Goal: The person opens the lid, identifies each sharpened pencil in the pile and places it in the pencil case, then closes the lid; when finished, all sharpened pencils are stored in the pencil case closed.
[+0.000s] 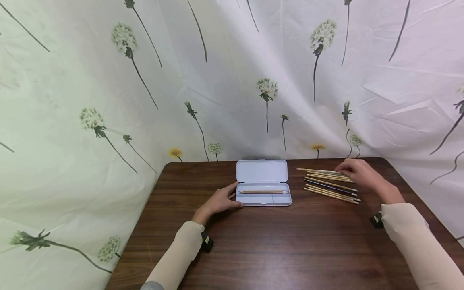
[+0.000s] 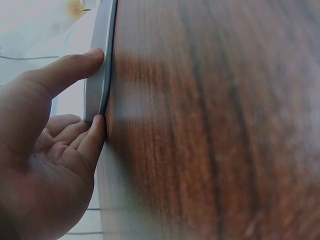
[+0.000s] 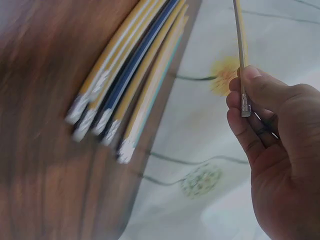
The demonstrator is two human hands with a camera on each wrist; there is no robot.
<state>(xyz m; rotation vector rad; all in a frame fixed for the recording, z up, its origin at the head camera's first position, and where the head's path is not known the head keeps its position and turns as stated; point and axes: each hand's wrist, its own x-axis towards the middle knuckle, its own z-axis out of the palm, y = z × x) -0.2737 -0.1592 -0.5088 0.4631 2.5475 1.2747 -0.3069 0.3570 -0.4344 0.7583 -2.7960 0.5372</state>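
Fingers (image 3: 241, 134) pinching pencil (image 3: 241, 47), right hand (image 1: 359, 173) above table (image 1: 268, 241)

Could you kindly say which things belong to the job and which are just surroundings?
Job:
pale-blue rectangular hinged case
slim wooden pencil or pencils inside
held yellow wooden pencil
loose yellow and dark-blue wooden pencils

Surroundings:
brown wood-grain table
white floral cloth

Pencil case (image 1: 255, 199): pale blue, lid swung back, near the middle of the counter's (image 1: 272, 241) far edge; left hand (image 1: 219, 200) grips its left end. Inside pencil (image 1: 262, 192): lengthwise, far compartment. Loose pencils (image 1: 331, 191): yellow, one dark blue, side by side toward the far right corner, erasers rightward. Held pencil (image 3: 240, 45): pinched near its eraser by right hand (image 1: 357, 173).
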